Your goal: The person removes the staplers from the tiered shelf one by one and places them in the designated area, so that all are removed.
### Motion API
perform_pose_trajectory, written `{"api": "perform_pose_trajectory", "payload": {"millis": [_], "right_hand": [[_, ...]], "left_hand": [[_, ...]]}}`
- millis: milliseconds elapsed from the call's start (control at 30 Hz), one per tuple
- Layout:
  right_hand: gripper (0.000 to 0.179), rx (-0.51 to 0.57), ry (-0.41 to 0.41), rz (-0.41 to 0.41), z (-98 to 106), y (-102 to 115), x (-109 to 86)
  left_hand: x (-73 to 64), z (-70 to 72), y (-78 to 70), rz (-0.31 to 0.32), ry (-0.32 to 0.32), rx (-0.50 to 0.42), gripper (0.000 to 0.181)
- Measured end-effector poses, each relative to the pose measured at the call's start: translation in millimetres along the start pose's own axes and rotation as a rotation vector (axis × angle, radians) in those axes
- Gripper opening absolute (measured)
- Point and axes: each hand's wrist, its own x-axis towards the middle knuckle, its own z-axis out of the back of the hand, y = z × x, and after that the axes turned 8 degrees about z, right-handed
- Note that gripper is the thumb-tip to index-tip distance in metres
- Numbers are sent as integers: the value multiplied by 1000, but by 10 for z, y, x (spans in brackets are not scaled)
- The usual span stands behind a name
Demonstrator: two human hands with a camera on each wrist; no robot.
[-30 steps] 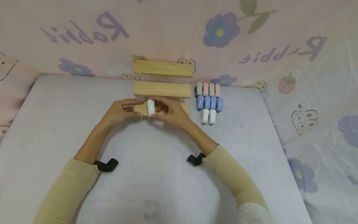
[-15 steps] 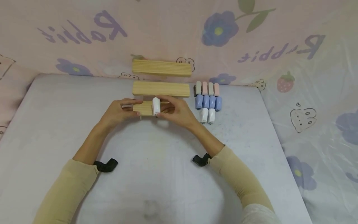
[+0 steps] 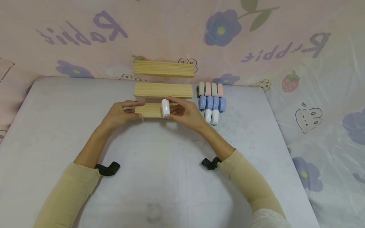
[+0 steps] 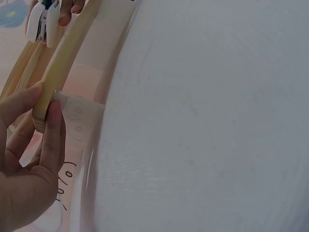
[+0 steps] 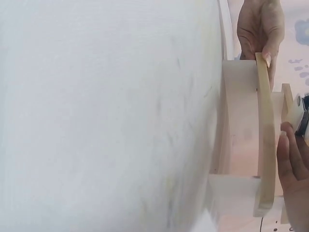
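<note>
My left hand (image 3: 117, 114) pinches the left end of the front wooden board (image 3: 149, 110), thumb on one face and fingers on the other, as the left wrist view shows. My right hand (image 3: 188, 115) holds a small white stapler (image 3: 165, 108) upright between thumb and fingers, right over this board. In the left wrist view the white stapler (image 4: 44, 23) shows metal between its two white halves. The right part of the board is partly hidden behind my right hand. Translucent supports (image 5: 235, 193) carry the board above the table.
Two more wooden boards, a middle one (image 3: 163, 90) and a top one (image 3: 163, 69), rise in steps behind. To the right stand rows of small staplers: grey and pink (image 3: 208, 89), blue (image 3: 209, 103) and white (image 3: 215, 117). A patterned curtain (image 3: 171, 31) hangs behind the table (image 3: 159, 190).
My right hand has slid rightward along the front board with the white stapler in its grip, uncovering more of the board's left part. My left hand keeps its hold on the board's end.
</note>
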Motion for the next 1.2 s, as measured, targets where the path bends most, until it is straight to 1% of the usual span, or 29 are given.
{"api": "perform_pose_trajectory", "payload": {"millis": [133,300,400,467,567,667,800,1000,1200], "right_hand": [[60,-12,-9,6,54,-8,-33],[62,-27,-51,31,130,-47,-111],[62,-29,-65,42,166,-44,-141],[61,-48,-67,43,184,2,-152],[60,-96,-77,50,220,136,-169],[59,-119,-97,89,262,263,-191],[58,-129,-106,120,320,307,-224],[58,-168,-101,91,418,301,-283],[59,-182,-118,60,526,300,-367]], "left_hand": [[-2,12,14,4,2,-11,55],[9,3,18,6,2,-21,54],[-7,8,11,1,8,-12,56],[-18,14,8,0,13,-12,56],[-17,21,17,-1,17,-13,58],[-10,23,23,1,19,-17,58],[-17,32,21,1,17,-20,58],[-44,35,11,-8,6,-28,57],[-35,-1,1,-7,2,-5,55]]}}
